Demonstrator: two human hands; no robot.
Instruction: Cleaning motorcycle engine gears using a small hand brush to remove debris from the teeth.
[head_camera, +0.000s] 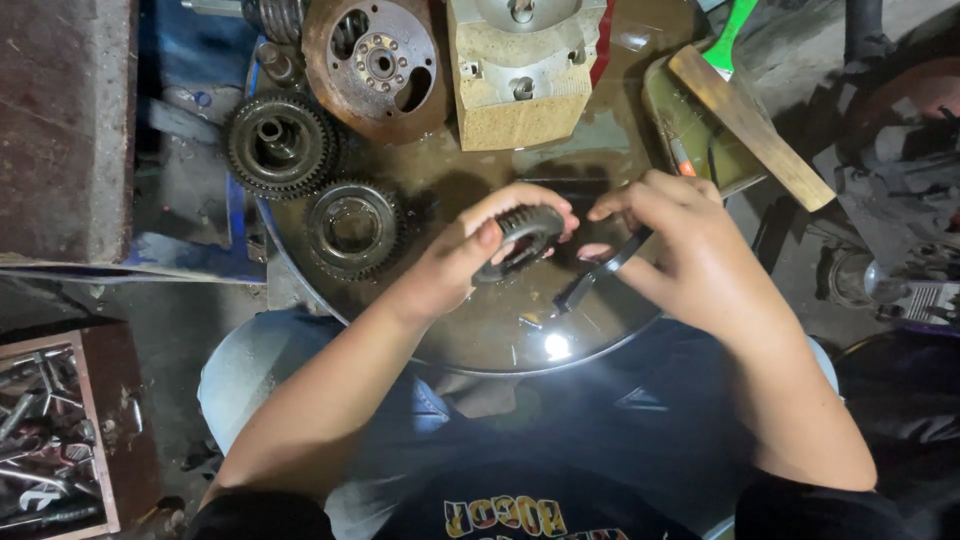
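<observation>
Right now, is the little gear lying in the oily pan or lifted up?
Lifted up. The left hand pinches the small gear tilted above the round pan, while two bigger gears lie flat nearby.

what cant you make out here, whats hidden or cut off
Head view only:
- Small gear: near side covered by the left hand.
- Dark flat tool: upper end hidden inside the right hand, so its type is unclear.
- Round tray: oily liquid and glare hide its bottom.
- Box of tools: cut off by the left edge, contents blurred.
- Spring: cut off by the top edge.
</observation>
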